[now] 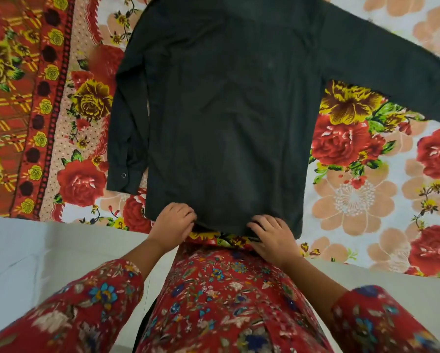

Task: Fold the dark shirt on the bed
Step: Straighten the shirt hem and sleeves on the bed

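We see a bed covered by a floral sheet [354, 194], with the dark shirt [224, 110] spread flat on it, one sleeve lying along its side, the other stretched outward. Our left hand [174, 221] and right hand [272, 236] rest at its near hem, fingers curled onto the fabric; whether they pinch it, we cannot tell.

Dark shirt [224, 110]: long-sleeved, lying flat and unfolded on the bed [366, 200], hem toward the near edge. One sleeve lies straight along its side, buttoned cuff downward; the other extends outward diagonally.
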